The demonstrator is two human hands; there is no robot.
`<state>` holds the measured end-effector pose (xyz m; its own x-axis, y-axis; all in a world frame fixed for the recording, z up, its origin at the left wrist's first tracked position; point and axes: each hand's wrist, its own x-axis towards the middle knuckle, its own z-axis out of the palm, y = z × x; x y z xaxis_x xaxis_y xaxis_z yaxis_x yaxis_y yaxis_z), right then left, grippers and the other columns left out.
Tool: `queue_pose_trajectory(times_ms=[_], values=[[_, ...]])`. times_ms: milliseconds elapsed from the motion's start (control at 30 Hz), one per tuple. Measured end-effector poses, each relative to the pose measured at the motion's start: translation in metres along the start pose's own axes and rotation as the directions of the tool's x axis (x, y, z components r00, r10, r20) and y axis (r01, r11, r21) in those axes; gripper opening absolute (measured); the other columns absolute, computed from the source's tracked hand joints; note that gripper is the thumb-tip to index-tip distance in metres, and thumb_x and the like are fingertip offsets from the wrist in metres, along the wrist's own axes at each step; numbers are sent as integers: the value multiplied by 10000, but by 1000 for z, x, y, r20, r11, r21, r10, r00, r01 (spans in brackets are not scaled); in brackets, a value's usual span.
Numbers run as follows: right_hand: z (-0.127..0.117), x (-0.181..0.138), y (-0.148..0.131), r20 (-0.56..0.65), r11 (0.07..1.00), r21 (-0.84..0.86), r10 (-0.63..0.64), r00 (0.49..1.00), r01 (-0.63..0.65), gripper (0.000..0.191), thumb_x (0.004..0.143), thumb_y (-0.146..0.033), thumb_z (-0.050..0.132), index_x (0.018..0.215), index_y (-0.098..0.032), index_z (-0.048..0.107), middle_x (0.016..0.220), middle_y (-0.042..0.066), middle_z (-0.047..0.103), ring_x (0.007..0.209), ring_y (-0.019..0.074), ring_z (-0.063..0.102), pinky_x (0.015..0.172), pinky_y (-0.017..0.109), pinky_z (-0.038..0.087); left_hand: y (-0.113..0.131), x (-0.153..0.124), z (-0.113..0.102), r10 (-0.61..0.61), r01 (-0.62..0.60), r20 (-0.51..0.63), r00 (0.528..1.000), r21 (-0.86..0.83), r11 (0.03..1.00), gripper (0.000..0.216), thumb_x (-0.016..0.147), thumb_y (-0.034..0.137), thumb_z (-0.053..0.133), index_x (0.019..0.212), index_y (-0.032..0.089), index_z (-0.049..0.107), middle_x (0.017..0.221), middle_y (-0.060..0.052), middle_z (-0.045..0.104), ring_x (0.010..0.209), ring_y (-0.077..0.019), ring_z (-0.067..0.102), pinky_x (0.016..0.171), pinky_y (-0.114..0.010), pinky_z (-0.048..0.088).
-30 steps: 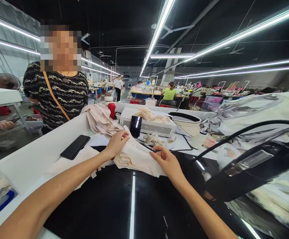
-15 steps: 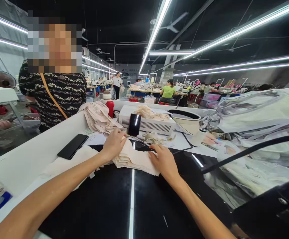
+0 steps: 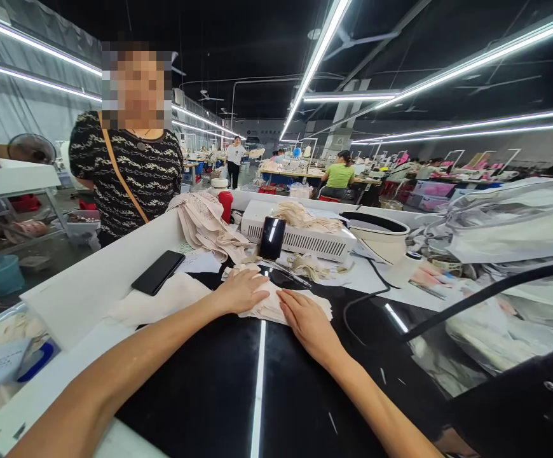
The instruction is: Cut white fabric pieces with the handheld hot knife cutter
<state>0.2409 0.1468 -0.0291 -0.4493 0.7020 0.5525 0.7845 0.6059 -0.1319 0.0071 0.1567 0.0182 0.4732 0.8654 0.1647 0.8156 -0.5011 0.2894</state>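
Note:
My left hand (image 3: 241, 291) lies flat on a small stack of cream fabric pieces (image 3: 273, 304), its fingers stretched over the left part. From the right, my right hand (image 3: 311, 323) rests on the same stack, palm down with fingers extended. Both hands are open, and they partly hide the fabric, which sits on a shiny black work surface (image 3: 210, 394). Just beyond the stack lies a slim metal tool with dark handles (image 3: 298, 277), its kind unclear. A small dark phone-like screen (image 3: 272, 238) stands upright behind it.
A black phone (image 3: 158, 272) lies at left near more cream fabric (image 3: 166, 296). Behind are draped cloth pieces (image 3: 207, 222), a white vented box (image 3: 300, 235) and a red spool (image 3: 225, 207). Plastic-wrapped bundles (image 3: 519, 222) and a black cable crowd the right. A person (image 3: 126, 178) stands beyond the left wall.
My hands have come down flat onto the fabric stack. The metal tool beside my right fingers now lies apart from them on the table. The view has swung slightly left.

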Motion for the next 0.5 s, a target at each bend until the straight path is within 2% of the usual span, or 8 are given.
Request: queue_pose_trajectory(times_ms=[100,167,233,300,367,433,500], values=[[-8,-3,-4,-27,999,22,-26,999,27,423,1102,-387,437,1326,-194,739,1341,182,774,1227,353,751,1055,558,619,2,-8,-16,-6,6,-58,998,2,1000,498,1131,440,477,1605,288,480,1704,-93,453,1583,-289,406,1282,-536,335],[-15,-9,-12,-47,998,42,-37,998,39,430,1104,-414,449,1336,-181,726,1348,193,765,1245,356,743,1066,559,618,-4,-21,-32,-37,39,-119,992,8,999,446,1140,374,452,1567,266,521,1632,-82,543,1519,-245,482,1260,-434,376],[-23,-17,-22,-60,997,65,-43,997,47,418,1105,-424,463,1321,-181,726,1336,189,767,1240,354,746,1056,551,628,-16,-42,-48,-119,125,-181,976,21,992,371,1129,308,446,1437,202,624,1478,-114,652,1396,-245,584,1190,-375,437],[-28,-25,-32,-64,994,90,-49,997,55,385,1103,-418,480,1293,-199,733,1320,171,773,1226,344,753,1042,536,640,-34,-67,-60,-236,252,-233,943,42,967,285,1085,283,505,1246,151,700,1320,-168,698,1284,-322,634,1103,-431,481],[-31,-32,-42,-61,991,119,-56,997,63,338,1099,-395,497,1256,-225,743,1305,151,778,1207,328,762,1027,516,651,-51,-91,-67,-342,365,-264,902,44,930,206,1033,281,575,1096,139,711,1183,-185,714,1165,-366,669,990,-447,512],[-32,-36,-51,-55,986,150,-61,997,69,288,1091,-363,518,1203,-246,756,1282,136,785,1181,314,773,1007,498,662,-64,-110,-68,-407,425,-249,879,20,905,148,995,285,619,930,173,691,994,-128,721,977,-335,707,855,-396,519],[-31,-39,-60,-46,981,179,-66,997,73,249,1078,-337,541,1153,-258,765,1254,128,792,1155,309,783,987,491,672,-70,-123,-65,-435,444,-245,867,-20,896,170,994,267,586,850,206,652,908,-76,702,874,-292,702,775,-353,492]])
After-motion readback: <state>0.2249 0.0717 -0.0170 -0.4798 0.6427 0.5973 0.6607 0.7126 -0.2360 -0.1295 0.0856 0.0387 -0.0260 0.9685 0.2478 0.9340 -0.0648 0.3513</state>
